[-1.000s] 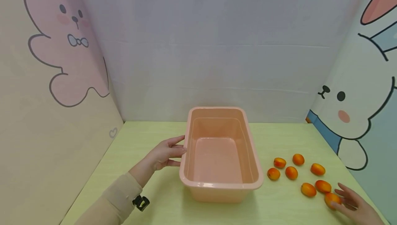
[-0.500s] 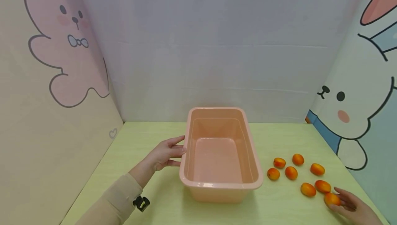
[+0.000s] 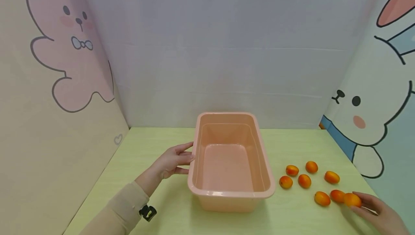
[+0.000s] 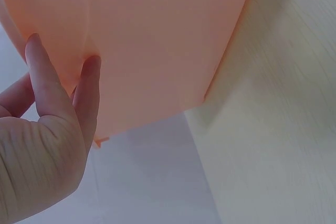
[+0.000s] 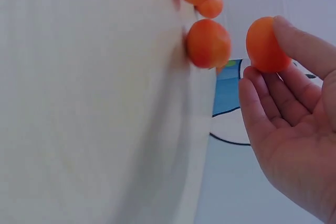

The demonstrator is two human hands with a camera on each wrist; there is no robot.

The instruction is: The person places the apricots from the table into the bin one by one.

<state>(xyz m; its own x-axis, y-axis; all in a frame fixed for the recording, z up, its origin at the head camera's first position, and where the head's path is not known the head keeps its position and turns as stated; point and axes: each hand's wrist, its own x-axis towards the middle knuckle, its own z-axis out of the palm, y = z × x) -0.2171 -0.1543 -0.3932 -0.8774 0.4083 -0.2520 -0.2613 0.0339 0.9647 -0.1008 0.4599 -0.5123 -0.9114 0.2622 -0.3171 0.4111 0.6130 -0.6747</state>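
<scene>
A pink plastic basin [image 3: 227, 170] stands on the light green table. My left hand [image 3: 172, 161] touches its left side just below the rim, and in the left wrist view extended fingers [image 4: 47, 85] lie against the outer wall. Small oval orange fruits lie right of the basin. One orange fruit [image 3: 352, 200] is pinched between the thumb and fingers of my right hand [image 3: 379, 209], off the table. The right wrist view shows this same fruit [image 5: 268, 44] apart from another fruit [image 5: 208, 43] on the tabletop.
Several more orange fruits, such as a near one [image 3: 322, 198] and a far one [image 3: 312, 167], lie loose between basin and right wall. A pale cloth backdrop [image 3: 227, 48] closes the far side. Panels with printed cartoon animals stand left and right.
My right hand has closed its fingertips on the nearest orange fruit and lifted it, up and slightly right. The left hand and the basin have stayed in place.
</scene>
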